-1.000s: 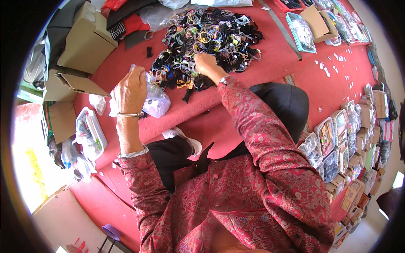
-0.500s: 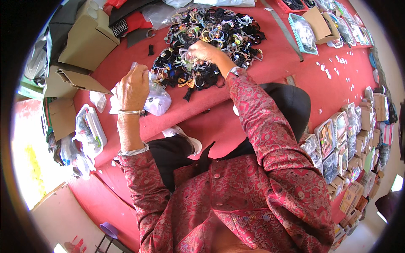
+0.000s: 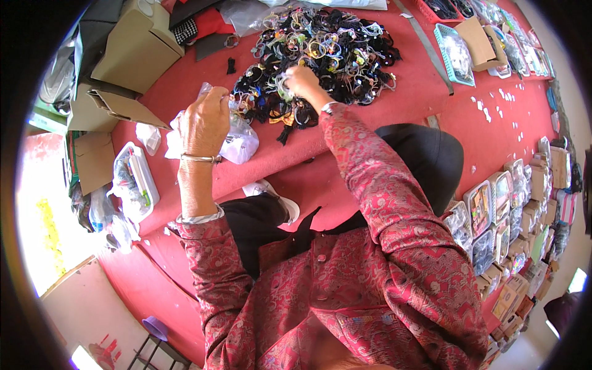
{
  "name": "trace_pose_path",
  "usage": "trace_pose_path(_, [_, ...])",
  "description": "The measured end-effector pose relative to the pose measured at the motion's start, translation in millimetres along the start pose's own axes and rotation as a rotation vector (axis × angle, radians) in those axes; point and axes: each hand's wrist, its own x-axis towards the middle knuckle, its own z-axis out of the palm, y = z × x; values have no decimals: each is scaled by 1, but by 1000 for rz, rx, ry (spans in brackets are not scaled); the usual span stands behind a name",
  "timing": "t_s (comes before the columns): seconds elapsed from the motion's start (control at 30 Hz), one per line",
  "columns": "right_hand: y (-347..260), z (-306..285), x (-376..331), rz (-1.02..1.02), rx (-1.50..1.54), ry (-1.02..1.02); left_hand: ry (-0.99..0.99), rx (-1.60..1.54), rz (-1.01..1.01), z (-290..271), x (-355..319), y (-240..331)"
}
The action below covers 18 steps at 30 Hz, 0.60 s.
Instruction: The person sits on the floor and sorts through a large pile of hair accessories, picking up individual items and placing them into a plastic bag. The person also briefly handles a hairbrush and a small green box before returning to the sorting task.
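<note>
Hair-tie pile: a broad, tangled heap of black bands and clear or pale loops with small charms is spread on the red-covered platform, ahead of the body.
Right hand: it is placed over the near side of the heap, fingers curled downward; pale loops are seen at the fingertips, but whether any is pinched cannot be told.
Left hand: its fingers are clenched on a clear plastic bag, gathered plastic being seen above the fist and the fuller part hanging to its right.
Bag position: it is held at the platform's near edge, just left of the heap; its mouth cannot be made out.
Loop picking: ties are best drawn from the loose near edge, one at a time, with a slight shake so that hooked neighbours are freed rather than dragged along.
Charms: bands should be pinched rather than decorations, since beads and bows like the orange bow could be pulled off.
Bag grip: the plastic is best held firmly but not bunched tightly, so that its contents are not spilled.
Stray black tie: it lies apart, left of the heap, and could easily be overlooked.
</note>
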Motion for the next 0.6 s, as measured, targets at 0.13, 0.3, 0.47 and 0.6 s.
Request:
trace_pose_path(0.13, [16, -45, 2, 190, 710, -62, 20, 4, -1, 1, -2, -6])
trace_pose_path(0.3, [49, -86, -4, 218, 861, -43, 4, 18, 6, -2, -1, -1])
trace_pose_path(0.47, [64, -95, -6, 275, 947, -46, 2, 10, 26, 1, 3, 1])
trace_pose_path(0.6, [46, -98, -13, 255, 1253, -302, -16, 23, 14, 0, 2, 1])
